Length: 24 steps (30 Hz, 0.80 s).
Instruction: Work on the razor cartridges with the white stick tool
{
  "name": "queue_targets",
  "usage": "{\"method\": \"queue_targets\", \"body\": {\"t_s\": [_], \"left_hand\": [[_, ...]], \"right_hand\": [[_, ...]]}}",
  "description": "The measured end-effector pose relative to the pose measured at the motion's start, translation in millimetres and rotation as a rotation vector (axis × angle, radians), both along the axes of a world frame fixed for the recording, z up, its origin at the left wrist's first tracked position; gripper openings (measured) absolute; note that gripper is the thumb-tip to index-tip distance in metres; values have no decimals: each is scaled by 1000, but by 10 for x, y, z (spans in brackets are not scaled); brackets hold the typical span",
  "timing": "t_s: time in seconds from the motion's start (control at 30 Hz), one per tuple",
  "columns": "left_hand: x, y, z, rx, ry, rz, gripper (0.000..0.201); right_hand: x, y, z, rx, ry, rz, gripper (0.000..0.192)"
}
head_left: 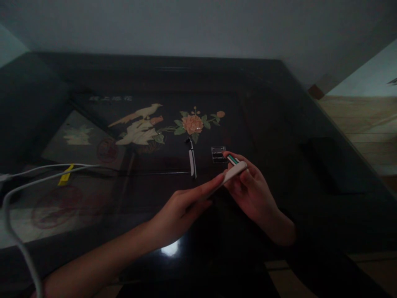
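My left hand (182,207) pinches the near end of a slim white object (237,169) with a rounded tip; its kind is unclear in the dim light. My right hand (252,188) is closed around the far end of it. At the right fingertips is a small green-and-white piece (232,159), partly covered by the white object and the fingers. Just beyond these fingers, a small clear plastic case (218,154) with compartments lies on the table. Left of the case rests a thin white-and-black tool (192,162) with a bent dark tip.
The glossy dark table (263,124) carries an inlaid bird and flower picture (192,124). White cables (46,169) with a yellow tag (65,175) run along the left. A dark flat object (335,165) lies at the right. A pale wall (155,25) stands behind.
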State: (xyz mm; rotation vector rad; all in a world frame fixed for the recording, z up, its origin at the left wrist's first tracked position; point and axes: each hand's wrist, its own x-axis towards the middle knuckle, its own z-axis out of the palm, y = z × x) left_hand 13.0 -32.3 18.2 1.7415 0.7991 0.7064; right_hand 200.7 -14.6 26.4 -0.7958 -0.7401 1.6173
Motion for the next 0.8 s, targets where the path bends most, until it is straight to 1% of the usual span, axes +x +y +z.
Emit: {"method": "queue_targets", "body": {"t_s": [0.13, 0.23, 0.43, 0.63, 0.8], "left_hand": [[8, 6, 11, -39, -9, 51, 59], [9, 16, 7, -35, -14, 81, 57], [-16, 51, -36, -13, 7, 143, 54], [-20, 44, -51, 17, -11, 132, 55], [-1, 15, -45, 21, -28, 86, 58]], "right_hand": [[3, -12, -7, 7, -1, 16, 44], [2, -16, -7, 11, 23, 28, 44], [-6, -15, 1, 44, 59, 28, 32], [-4, -13, -7, 55, 46, 23, 34], [2, -7, -13, 47, 27, 25, 43]]}}
